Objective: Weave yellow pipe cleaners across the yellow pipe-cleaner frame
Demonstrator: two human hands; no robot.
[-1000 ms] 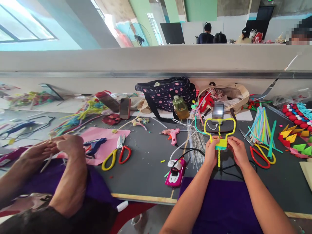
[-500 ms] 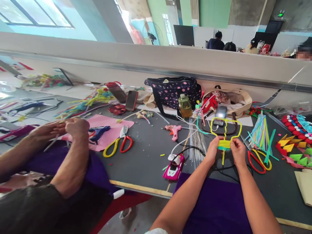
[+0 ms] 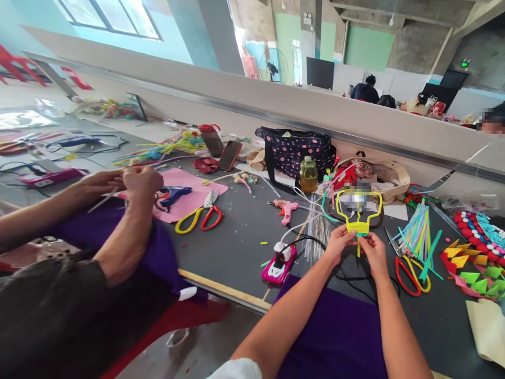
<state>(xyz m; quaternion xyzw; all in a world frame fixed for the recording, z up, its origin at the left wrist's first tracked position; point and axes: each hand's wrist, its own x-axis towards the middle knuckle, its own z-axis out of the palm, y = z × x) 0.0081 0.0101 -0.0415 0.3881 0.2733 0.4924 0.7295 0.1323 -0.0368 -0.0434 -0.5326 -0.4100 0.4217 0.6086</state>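
Note:
A yellow pipe-cleaner frame with a wide open loop at the top, a wrapped yellow band, a little teal below it and a short stem is held up over the dark table. My left hand pinches the left side of the band. At its lower right side, my right hand has its fingers closed on the same piece. Behind the frame lies a phone, partly blurred, with a white cable. Red-and-yellow scissors rest to the right of my right hand, beside a bundle of pastel pipe cleaners.
A pink glue gun, thin wires and a magenta power strip lie left of my hands. Farther back stand a bottle and a dotted bag. A co-worker's hands are at the left, near other scissors.
The camera view has shifted. Both hands have moved in closer together under the yellow band, and the frame's centre strand now shows shorter within the loop.

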